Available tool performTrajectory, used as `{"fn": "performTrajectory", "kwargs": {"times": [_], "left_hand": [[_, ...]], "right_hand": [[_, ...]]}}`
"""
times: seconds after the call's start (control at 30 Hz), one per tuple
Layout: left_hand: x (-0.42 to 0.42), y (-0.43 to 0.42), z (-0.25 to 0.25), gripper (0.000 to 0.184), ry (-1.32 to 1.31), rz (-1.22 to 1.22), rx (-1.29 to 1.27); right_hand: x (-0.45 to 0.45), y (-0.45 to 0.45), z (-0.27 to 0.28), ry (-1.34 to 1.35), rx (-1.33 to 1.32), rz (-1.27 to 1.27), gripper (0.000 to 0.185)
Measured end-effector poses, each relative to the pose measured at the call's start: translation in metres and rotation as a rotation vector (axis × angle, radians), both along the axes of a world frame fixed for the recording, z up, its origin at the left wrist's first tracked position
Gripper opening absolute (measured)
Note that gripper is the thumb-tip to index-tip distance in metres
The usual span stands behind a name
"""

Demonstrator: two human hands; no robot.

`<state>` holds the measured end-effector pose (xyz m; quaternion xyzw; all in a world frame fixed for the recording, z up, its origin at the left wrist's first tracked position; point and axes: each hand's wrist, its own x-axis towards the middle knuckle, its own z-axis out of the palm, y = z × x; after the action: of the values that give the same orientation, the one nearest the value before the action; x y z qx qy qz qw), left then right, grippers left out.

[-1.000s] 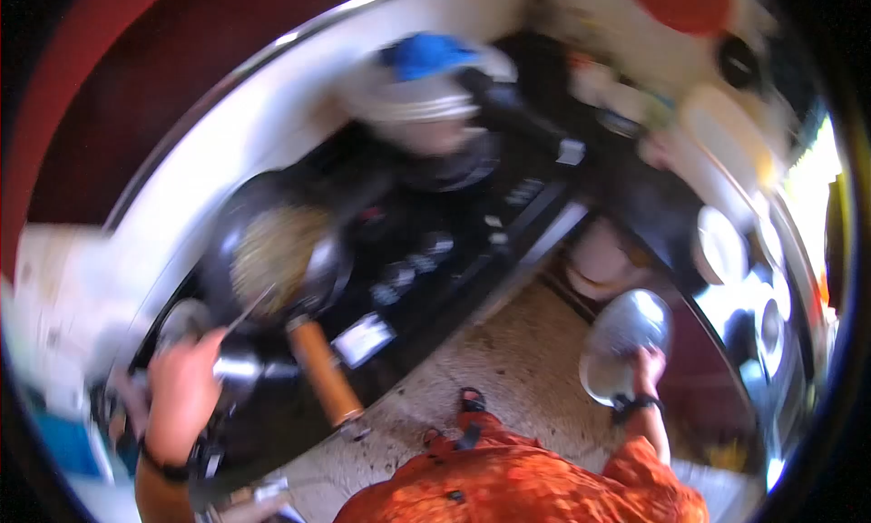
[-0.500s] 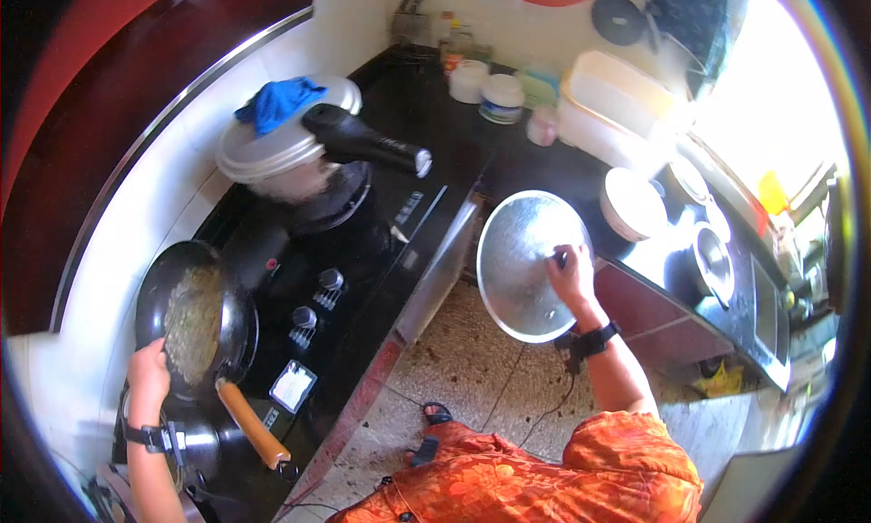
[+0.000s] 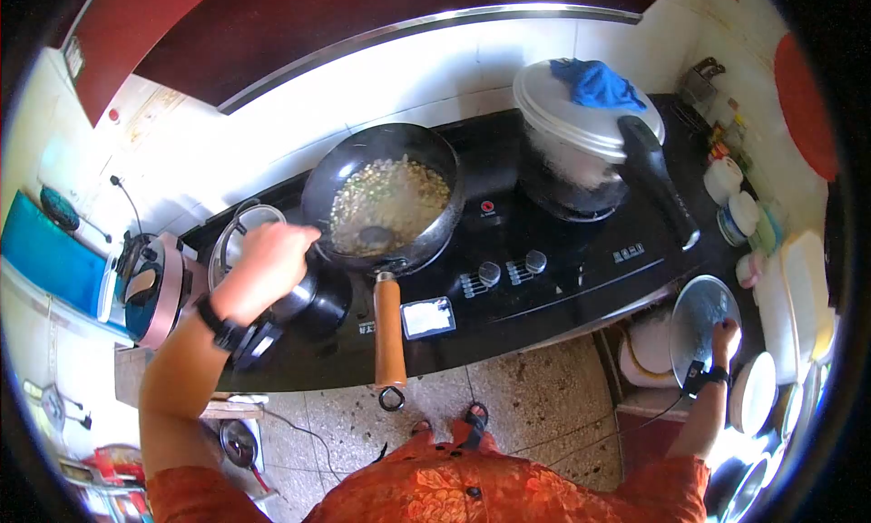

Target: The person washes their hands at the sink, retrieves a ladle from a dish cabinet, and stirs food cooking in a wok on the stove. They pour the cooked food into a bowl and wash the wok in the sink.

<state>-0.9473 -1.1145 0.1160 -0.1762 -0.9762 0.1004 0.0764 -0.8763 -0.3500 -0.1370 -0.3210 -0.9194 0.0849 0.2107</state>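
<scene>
A wok [image 3: 318, 196] with a wooden handle [image 3: 388, 332] sits on the left side of the stove, with chopped, greenish-beige food [image 3: 390, 196] steaming inside. My left hand [image 3: 268, 262] is closed at the wok's left rim. A dark, rounded spatula head [image 3: 372, 238] lies in the food in line with my fingers; its handle is mostly hidden. Far to the right, my right hand [image 3: 725, 336] grips the knob of a round metal lid [image 3: 697, 319], held tilted beside the counter.
A pressure cooker [image 3: 581, 151] with a blue cloth [image 3: 597, 85] on top stands right of the wok, its long black handle [image 3: 658, 183] pointing forward. At left are a lidded pot [image 3: 259, 216] and a pink appliance [image 3: 172, 273]. White bowls [image 3: 753, 391] line the right counter.
My view has swung left, toward the stove. The left hand has come over the wok's near-left rim, and a dark spatula head now shows in the food. My right hand still holds the lid.
</scene>
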Motion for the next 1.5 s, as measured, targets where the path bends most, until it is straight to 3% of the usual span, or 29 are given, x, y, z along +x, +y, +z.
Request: {"fn": "performTrajectory", "kwargs": {"times": [0.13, 0.3, 0.37, 0.4, 0.43, 0.47, 0.6, 0.7, 0.77, 0.93, 1.17, 1.27, 1.37, 1.5], "left_hand": [[-0.042, 0.005, -0.01, 0.025, 0.064, 0.147, -0.009], [-0.087, -0.003, -0.032, 0.029, 0.135, 0.226, 0.007], [-0.089, -0.011, -0.039, 0.017, 0.106, 0.282, -0.092], [-0.082, -0.017, -0.041, 0.016, 0.077, 0.293, -0.067], [-0.065, -0.016, -0.031, 0.015, 0.041, 0.272, -0.049], [-0.053, -0.019, -0.028, 0.014, -0.021, 0.277, -0.045], [0.0, -0.01, -0.007, 0.024, -0.12, 0.241, -0.005], [0.029, 0.009, 0.0, 0.03, -0.058, 0.158, 0.006], [0.042, 0.016, 0.002, 0.033, -0.068, 0.105, -0.045], [0.041, 0.007, 0.001, 0.024, -0.013, -0.07, 0.083], [-0.031, -0.017, -0.03, 0.024, 0.142, 0.146, 0.165], [-0.069, -0.014, -0.044, 0.027, 0.149, 0.203, 0.271], [-0.087, 0.003, -0.057, 0.027, 0.088, 0.161, 0.409], [-0.059, 0.02, -0.046, 0.029, -0.05, -0.022, 0.377]], "right_hand": [[-0.009, 0.033, -0.023, 0.055, -0.016, -0.026, 0.033], [0.0, -0.03, -0.005, 0.044, 0.151, -0.227, 0.035], [0.005, -0.06, -0.039, 0.515, 0.151, 0.3, 0.026], [0.006, -0.089, -0.063, 0.517, -0.429, 0.351, 0.018], [0.001, -0.134, -0.08, 0.536, -0.654, 0.528, 0.015], [0.003, -0.245, 0.005, 0.321, -0.188, 0.666, 0.015], [-0.017, -0.421, 0.069, -0.149, -1.452, 0.904, 0.038], [-0.035, -0.506, 0.096, -0.428, -1.903, 1.169, 0.056], [-0.04, -0.55, 0.12, -0.645, -2.305, 1.054, 0.051], [-0.023, -0.574, 0.144, -0.498, -2.241, 0.882, 0.033], [-0.024, -0.57, 0.148, -0.583, -2.253, 0.902, 0.033], [-0.025, -0.576, 0.144, -0.462, -2.236, 0.868, 0.033], [-0.027, -0.574, 0.144, -0.489, -2.207, 0.857, 0.034], [-0.026, -0.574, 0.142, -0.48, -2.194, 0.88, 0.034]]}}
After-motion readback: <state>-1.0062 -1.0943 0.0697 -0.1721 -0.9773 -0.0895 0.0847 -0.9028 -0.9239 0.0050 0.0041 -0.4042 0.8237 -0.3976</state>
